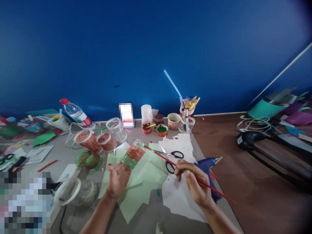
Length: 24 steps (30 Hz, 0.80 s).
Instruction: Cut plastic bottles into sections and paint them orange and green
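Note:
My left hand (118, 180) is closed around the base of a cut clear plastic bottle piece (133, 155), painted reddish-brown at its far end and green near my palm. It is held tilted above pale green paper sheets (143, 177). My right hand (193, 185) pinches a long red paintbrush (170, 161), whose tip reaches the bottle's far rim. Black-handled scissors (174, 156) lie on white paper (179, 196) just beyond my right hand, and a blue glue gun (207, 164) lies right of it.
Two painted cups (87, 139) lie on their sides at left, with a green lid (88, 160), a clear jar (75, 191) and a water bottle (76, 113). Paint pots (162, 130) and a tool cup (187, 110) stand by the blue wall. Cables (253, 123) lie on the brown floor.

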Available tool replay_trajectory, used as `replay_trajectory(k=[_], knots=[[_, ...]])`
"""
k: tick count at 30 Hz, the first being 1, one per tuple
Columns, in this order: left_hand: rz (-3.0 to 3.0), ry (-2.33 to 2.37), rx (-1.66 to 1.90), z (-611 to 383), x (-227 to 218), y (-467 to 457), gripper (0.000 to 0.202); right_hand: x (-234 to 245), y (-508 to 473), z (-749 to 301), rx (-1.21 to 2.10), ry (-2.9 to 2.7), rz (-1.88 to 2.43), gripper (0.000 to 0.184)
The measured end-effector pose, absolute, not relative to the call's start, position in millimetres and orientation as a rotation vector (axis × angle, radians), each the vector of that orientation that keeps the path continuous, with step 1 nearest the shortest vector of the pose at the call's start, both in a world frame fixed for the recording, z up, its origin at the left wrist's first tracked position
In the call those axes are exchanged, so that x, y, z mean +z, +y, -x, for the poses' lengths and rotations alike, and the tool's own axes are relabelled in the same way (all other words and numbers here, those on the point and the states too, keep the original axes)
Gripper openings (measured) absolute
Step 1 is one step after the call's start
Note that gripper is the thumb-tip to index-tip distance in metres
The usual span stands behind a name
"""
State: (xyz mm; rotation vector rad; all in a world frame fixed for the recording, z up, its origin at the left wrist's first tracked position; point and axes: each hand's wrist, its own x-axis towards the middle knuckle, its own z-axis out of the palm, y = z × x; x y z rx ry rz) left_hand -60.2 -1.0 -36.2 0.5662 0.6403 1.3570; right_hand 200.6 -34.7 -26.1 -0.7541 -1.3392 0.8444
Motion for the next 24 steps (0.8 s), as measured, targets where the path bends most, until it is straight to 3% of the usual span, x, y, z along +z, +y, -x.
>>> replay_trajectory(k=[15,24], knots=[[-0.542,0.49,1.324,59.8,-37.2,-0.4,0.073,-22.5,-32.2,-195.4,0.894,-1.361,0.774,0.02],[-0.431,0.195,1.276,75.4,-32.4,4.8,0.088,-18.1,-31.0,-194.0,0.876,-1.369,0.798,0.021]])
